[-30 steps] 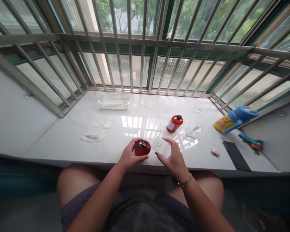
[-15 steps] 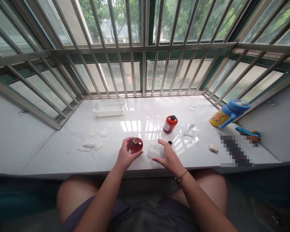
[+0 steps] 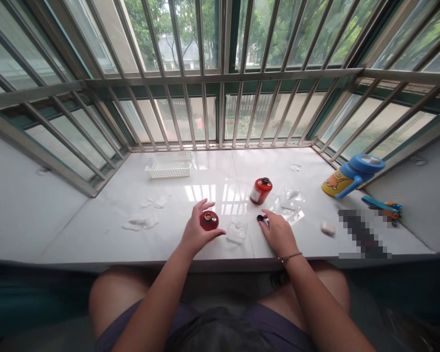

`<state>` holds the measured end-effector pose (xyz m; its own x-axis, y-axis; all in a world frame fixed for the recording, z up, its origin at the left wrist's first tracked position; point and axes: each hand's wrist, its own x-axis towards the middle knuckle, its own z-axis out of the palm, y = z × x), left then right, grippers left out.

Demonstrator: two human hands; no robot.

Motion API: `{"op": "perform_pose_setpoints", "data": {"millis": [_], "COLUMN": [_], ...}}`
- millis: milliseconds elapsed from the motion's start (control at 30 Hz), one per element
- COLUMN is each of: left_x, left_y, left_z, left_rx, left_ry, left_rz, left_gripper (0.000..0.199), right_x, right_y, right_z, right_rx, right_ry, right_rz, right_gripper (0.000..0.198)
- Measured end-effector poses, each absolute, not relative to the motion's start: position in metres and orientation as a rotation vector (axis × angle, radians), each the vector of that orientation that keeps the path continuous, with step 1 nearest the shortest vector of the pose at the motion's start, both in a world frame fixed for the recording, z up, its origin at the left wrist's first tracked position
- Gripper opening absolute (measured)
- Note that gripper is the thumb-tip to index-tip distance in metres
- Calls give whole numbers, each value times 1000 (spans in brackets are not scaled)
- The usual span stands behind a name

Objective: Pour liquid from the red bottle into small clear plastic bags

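My left hand (image 3: 196, 232) grips the open red bottle (image 3: 209, 220) on the desk (image 3: 95, 230); my right hand (image 3: 278, 233) touches a small black cap (image 3: 259, 218) beside a clear packet (image 3: 237, 229).

On the tabletop (image 3: 106, 205), an open bottle (image 3: 209, 220) sits at centre frame, a clear packet (image 3: 237, 229) just right of it, a cap (image 3: 259, 218) further right, a capped bottle (image 3: 260, 190) above, and a basket (image 3: 169, 167) upper left.

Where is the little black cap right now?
The cap lies on the sill at the right hand's fingertips, right of the clear packet and in front of the capped bottle.
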<state>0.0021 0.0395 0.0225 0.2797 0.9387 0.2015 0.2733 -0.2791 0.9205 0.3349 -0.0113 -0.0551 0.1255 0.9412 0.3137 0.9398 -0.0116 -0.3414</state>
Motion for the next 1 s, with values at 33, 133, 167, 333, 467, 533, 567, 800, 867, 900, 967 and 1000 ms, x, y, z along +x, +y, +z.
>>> {"op": "perform_pose_setpoints", "data": {"millis": [33,133,167,333,467,533,567,800,867,900,967,1000], "left_x": [5,11,12,13,12,13,13,14,14,14,14,14], "left_y": [40,39,38,36,37,37,37,39,39,39,39,39], "left_z": [24,25,24,22,24,24,24,22,23,23,25,25], "left_rx": [1728,1690,1681,1670,1675,1677,1679,1678,1692,1693,1682,1673], "left_ry": [1122,1143,1144,1146,1150,1155,1157,1161,1182,1194,1220,1235], "left_rz": [1030,1074,1092,1102,1091,1100,1107,1103,1106,1102,1075,1058], "left_gripper": [105,90,87,83,81,81,81,84,86,88,91,92], "right_x": [335,332,331,323,300,282,272,214,205,200,193,190], "right_y": [-10,-7,-5,0,4,6,8,23,24,24,23,22], "right_z": [-56,-57,-57,-46,-3,26,39,95,101,103,104,103], "right_rx": [-1932,-1876,-1861,-1808,-1634,-1508,-1443,-1291,-1296,-1280,-1245,-1241], "right_ry": [-1804,-1761,-1743,-1655,-1572,-1660,-1738,-2279,-2317,-2319,-2298,-2279], "right_rz": [20,74,94,132,131,144,166,321,338,351,384,397], "right_gripper": [44,45,45,39,38,39,40,49,48,47,43,40]}}
